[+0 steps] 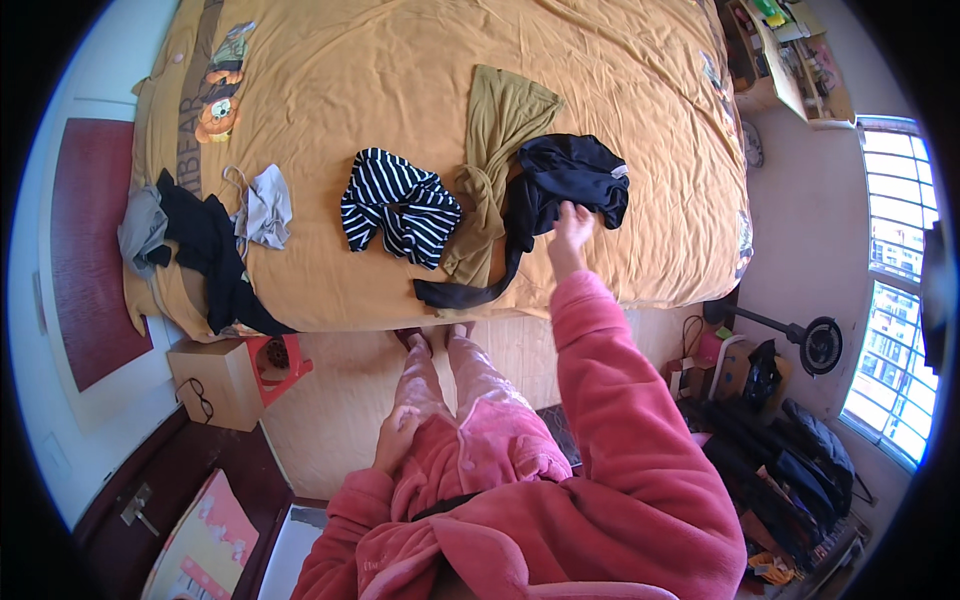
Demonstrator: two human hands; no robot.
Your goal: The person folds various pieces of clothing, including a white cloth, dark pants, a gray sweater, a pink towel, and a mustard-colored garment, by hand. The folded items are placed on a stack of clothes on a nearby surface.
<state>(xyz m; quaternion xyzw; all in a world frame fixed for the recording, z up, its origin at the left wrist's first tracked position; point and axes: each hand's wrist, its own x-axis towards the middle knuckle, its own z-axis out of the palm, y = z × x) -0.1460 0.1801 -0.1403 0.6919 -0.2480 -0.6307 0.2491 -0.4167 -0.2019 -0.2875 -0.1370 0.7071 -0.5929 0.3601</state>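
My right hand (574,227) reaches over the bed's orange sheet (315,90) and touches the lower edge of a crumpled black garment (574,169); whether the fingers grip the cloth cannot be told. Beside that garment, partly under it, lies a twisted olive-brown garment (495,127). A black-and-white striped garment (401,206) is bunched to its left. Farther left are a light grey garment with thin straps (268,206), a long black garment (199,232) and a grey cloth (142,229). My left hand (397,435) rests at my thigh, fingers loosely curled, with nothing visible in it.
Below the bed's left corner stand a cardboard box (217,382) with glasses on it and a red plastic stool (281,367). A black fan (820,345), bags and a heap of dark clothes (787,465) are at the right, near a barred window (892,300). A wooden shelf (832,112) hangs above.
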